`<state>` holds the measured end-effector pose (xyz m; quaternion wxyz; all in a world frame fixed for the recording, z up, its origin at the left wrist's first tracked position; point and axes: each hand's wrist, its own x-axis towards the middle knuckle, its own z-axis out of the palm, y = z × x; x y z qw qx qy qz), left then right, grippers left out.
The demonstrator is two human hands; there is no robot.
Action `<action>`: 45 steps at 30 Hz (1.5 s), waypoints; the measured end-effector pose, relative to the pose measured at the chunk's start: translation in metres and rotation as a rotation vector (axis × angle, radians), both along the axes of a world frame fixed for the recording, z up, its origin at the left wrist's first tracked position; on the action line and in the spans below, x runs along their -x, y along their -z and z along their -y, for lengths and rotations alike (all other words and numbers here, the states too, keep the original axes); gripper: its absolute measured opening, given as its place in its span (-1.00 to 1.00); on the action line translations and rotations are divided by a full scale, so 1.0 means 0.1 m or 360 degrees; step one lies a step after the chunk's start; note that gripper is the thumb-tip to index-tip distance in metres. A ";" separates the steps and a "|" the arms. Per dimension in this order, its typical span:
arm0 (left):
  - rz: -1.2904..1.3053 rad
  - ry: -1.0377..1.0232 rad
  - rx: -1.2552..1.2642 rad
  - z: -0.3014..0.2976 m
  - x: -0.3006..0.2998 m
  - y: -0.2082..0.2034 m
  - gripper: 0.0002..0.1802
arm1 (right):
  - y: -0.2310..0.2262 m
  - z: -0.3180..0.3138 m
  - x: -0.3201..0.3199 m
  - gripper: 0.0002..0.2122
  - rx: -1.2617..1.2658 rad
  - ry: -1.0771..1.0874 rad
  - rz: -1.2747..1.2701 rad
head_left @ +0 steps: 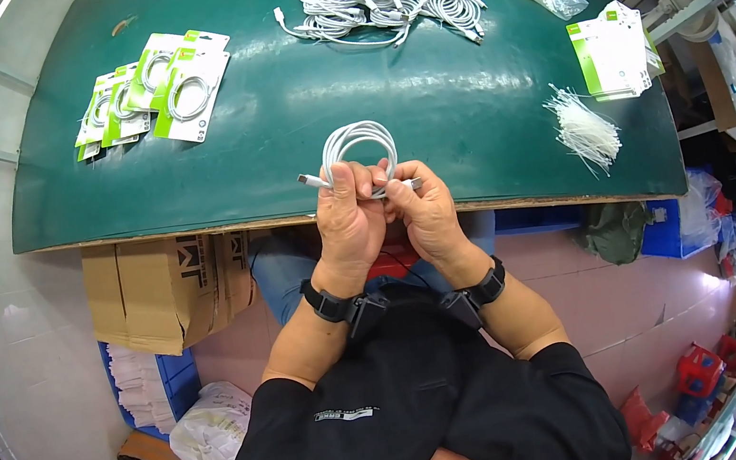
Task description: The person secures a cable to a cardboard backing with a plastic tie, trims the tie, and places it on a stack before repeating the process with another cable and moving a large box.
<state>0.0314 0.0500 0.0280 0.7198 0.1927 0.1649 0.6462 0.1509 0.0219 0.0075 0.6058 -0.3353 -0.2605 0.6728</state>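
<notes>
While both hands (pixel 350 223) (pixel 430 215) hold a cable (pixel 359 129), printed cards (pixel 206 71) lie left.

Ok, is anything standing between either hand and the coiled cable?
Nothing visible: the left hand and right hand both hold the coiled cable directly, at the green table's near edge.

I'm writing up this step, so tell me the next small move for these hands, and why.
Probably pinch the coiled white cable in the left hand and reach the right hand toward the thin white strips: both hands hold the loops together, and no tie shows on their visible part, though the hands hide some.
</notes>
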 end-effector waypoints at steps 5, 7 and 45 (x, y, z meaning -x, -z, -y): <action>-0.0086 0.0191 0.0022 0.10 -0.03 -0.06 -0.49 | -0.14 0.00 -0.01 -0.82 -0.0090 0.0178 0.0268; -0.0089 0.0155 0.0036 0.09 -0.03 -0.04 -0.49 | -0.22 0.01 -0.08 -0.80 -0.0037 0.0160 0.0069; 0.0088 0.1017 -0.0360 0.15 0.43 0.08 -0.24 | -0.38 0.13 -0.49 -0.59 -0.0406 -0.0621 0.0460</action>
